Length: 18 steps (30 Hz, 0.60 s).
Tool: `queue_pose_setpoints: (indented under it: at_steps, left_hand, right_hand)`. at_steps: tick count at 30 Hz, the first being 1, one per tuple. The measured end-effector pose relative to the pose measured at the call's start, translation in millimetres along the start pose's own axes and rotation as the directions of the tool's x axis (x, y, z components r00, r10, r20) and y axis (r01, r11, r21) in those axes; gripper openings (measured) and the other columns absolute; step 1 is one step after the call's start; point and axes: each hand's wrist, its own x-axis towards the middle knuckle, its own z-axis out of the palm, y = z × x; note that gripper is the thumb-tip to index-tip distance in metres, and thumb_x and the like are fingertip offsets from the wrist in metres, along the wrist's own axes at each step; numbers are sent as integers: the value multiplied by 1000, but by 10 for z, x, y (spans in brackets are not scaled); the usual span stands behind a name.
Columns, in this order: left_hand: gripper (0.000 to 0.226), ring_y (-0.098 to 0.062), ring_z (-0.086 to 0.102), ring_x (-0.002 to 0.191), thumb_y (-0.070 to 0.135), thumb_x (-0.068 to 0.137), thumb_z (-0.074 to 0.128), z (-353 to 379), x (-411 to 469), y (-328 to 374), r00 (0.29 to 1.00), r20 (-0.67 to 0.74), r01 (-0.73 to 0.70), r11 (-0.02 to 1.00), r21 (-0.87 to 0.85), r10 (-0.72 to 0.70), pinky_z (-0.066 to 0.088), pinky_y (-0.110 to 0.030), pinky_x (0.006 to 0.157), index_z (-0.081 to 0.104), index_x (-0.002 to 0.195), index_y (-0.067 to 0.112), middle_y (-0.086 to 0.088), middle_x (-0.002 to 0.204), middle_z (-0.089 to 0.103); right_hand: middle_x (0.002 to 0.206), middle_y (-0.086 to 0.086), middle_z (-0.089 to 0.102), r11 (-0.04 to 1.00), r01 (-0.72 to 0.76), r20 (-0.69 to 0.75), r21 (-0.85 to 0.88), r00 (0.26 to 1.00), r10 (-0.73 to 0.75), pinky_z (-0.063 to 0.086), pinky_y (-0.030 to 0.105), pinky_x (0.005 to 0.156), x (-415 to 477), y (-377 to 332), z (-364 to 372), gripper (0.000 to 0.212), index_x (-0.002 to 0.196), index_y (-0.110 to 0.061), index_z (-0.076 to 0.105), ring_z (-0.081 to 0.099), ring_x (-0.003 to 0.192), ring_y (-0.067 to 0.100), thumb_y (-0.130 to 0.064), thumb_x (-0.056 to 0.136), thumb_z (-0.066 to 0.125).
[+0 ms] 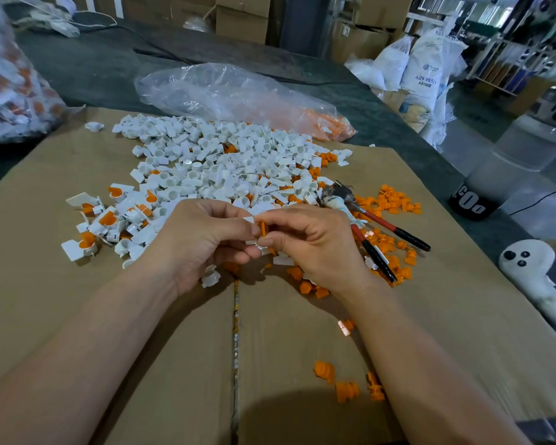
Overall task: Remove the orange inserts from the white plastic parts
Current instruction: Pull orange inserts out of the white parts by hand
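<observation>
Over the middle of the cardboard, my left hand (203,239) and my right hand (308,242) meet and pinch one small white plastic part (250,241) between them. An orange insert (263,228) shows between the fingertips of both hands, still in the white part. Beyond the hands lies a big heap of white parts (225,162). To the left of my left hand sit white parts with orange inserts still in them (106,220). Loose orange inserts (395,200) are scattered to the right and near my right forearm (347,390).
Red-and-black-handled pliers (366,220) lie just right of my right hand. A clear plastic bag (231,94) lies behind the heap, another full bag (10,88) at far left. A white glove-like object (533,268) rests on the cardboard sheet's (77,316) right edge.
</observation>
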Motion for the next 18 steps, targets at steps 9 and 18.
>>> queue_pose_setpoints:
  at_steps: [9,18]
  left_hand:
    - [10,-14,62,43,-9,72,65,9,-5,3,1000,1,-26,1000,-4,26,48,-15,39,61,72,-1,-13,55,65]
    - [10,-15,62,44,-8,71,66,9,1,-3,999,9,-52,998,-22,52,48,-16,40,61,68,0,-15,56,65]
  right_hand:
    - [90,-1,67,996,-58,3,69,998,57,55,25,78,-8,-18,12,33,109,-8,63,65,84,8,-2,76,67]
    - [94,-5,64,984,-149,-5,99,989,150,54,22,82,-16,-36,-32,47,112,-20,56,65,86,5,-2,72,73]
